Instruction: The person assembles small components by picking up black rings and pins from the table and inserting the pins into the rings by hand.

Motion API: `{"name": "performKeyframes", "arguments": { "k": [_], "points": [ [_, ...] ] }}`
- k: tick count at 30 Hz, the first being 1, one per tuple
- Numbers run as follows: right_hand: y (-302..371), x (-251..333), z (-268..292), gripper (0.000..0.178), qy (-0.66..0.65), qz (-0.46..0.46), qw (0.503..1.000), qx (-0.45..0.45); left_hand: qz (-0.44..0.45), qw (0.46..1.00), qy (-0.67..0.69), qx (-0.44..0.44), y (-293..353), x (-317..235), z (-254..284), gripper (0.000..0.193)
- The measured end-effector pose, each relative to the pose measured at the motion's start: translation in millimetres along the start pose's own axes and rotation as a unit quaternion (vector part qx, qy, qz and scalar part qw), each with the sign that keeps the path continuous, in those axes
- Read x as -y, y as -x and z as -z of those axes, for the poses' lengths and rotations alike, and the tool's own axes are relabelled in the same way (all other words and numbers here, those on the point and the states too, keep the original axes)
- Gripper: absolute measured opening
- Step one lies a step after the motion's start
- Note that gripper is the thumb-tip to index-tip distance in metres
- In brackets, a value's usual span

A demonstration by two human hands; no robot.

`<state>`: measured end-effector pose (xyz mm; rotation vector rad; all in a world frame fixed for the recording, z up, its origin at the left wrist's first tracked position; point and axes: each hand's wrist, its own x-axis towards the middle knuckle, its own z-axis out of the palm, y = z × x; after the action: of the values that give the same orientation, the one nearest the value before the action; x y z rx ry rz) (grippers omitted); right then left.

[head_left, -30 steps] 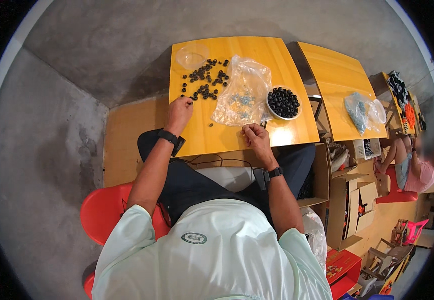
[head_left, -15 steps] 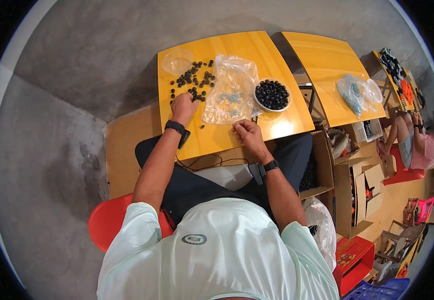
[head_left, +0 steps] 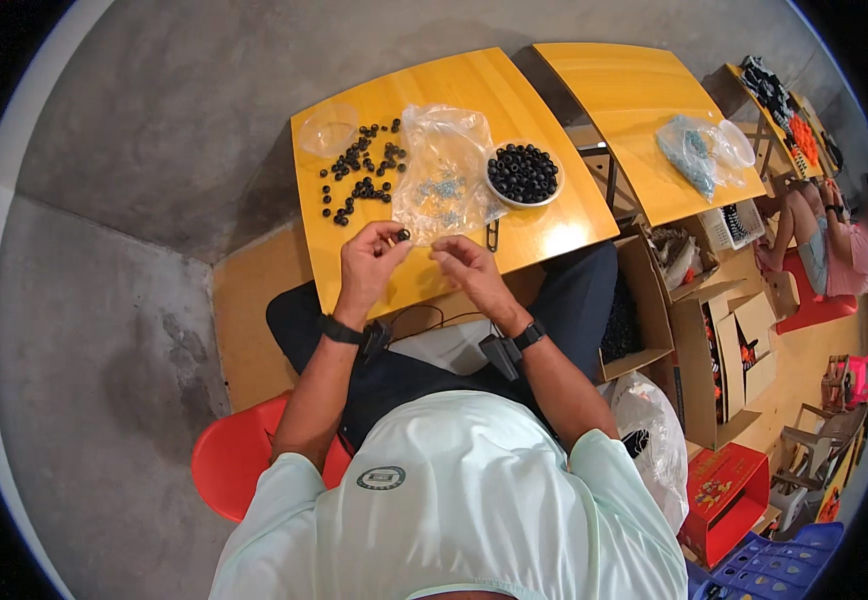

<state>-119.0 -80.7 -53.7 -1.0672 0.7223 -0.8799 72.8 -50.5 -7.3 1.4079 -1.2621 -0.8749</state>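
My left hand [head_left: 365, 266] pinches a round black bead [head_left: 404, 235] between thumb and fingertips, over the near edge of the yellow table [head_left: 576, 222]. Close by on the right, my right hand [head_left: 481, 276] has its thumb and fingers pressed together; whatever they hold is too small to make out. Beyond my left hand, several loose black beads [head_left: 370, 188] lie scattered. A clear plastic bag [head_left: 440, 135] lies flat ahead of both hands, with small bluish pieces [head_left: 444, 188] on or in it. To its right stands a white bowl [head_left: 526, 205] heaped with black beads [head_left: 524, 170].
A clear round container [head_left: 328, 130] sits at the table's far left corner. On a second yellow table [head_left: 622, 90] lies a bag of bluish pieces [head_left: 689, 160]. Open cardboard boxes [head_left: 711, 370] stand on the floor at right. A person [head_left: 839, 240] sits farther off.
My left hand has come back from the scattered beads toward my right hand, bringing a black bead. My right hand stays pinched. The whole view has shifted slightly.
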Motion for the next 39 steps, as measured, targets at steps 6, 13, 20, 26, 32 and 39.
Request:
{"name": "performKeyframes", "arguments": {
  "k": [6,13,20,26,32,39],
  "points": [
    [18,19,-26,0.024,-0.033,0.046,0.998,0.002,-0.075,0.997,-0.008,-0.006,32,-9,-28,0.016],
    [32,-1,3,0.015,-0.184,-0.070,0.979,0.042,-0.140,0.980,-0.142,0.001,42,-6,-48,0.018],
    [38,9,23,0.014,-0.168,-0.112,0.975,0.092,-0.150,0.976,-0.120,0.104,44,-16,-51,0.022],
    [37,-8,23,0.019,-0.286,-0.146,0.944,0.079,-0.214,0.954,-0.209,0.037,44,-7,-63,0.017],
    [37,-19,45,0.019,-0.255,-0.152,0.955,0.020,-0.101,0.980,-0.158,0.071,10,13,-54,0.012],
    [46,-11,76,0.024,-0.259,-0.127,0.956,0.051,-0.116,0.936,-0.331,0.021,-66,41,-37,0.017]
  ]
}}
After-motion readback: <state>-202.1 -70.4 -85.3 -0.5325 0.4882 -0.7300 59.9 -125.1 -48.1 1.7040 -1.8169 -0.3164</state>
